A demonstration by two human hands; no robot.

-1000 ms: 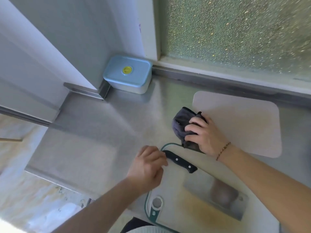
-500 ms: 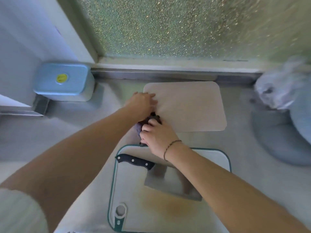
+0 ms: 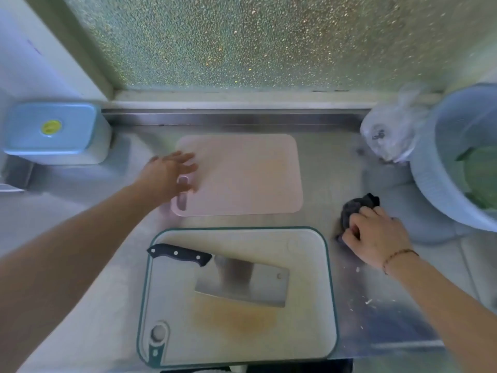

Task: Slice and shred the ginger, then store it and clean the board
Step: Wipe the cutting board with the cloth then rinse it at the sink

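Note:
A white cutting board with a green rim (image 3: 309, 332) lies near me, stained yellow in its middle. A cleaver with a black handle (image 3: 242, 281) rests flat on it. Behind it lies a pale pink board (image 3: 242, 173). My left hand (image 3: 169, 173) reaches over the pink board's left end with fingers spread, beside its handle slot. My right hand (image 3: 376, 235) grips a dark crumpled cloth (image 3: 357, 205) on the steel counter, right of the white board. A lidded blue container (image 3: 53, 130) stands at the back left.
A large pale blue basin (image 3: 441, 184) holding something green sits at the right. A clear plastic bag (image 3: 390, 130) lies beside it by the window ledge. Small white scraps (image 3: 368, 301) dot the steel counter at the right.
My right hand has carried the cloth from the pink board's left corner to the counter on the right. My left hand has stayed by the pink board's left end, its fingers now spread.

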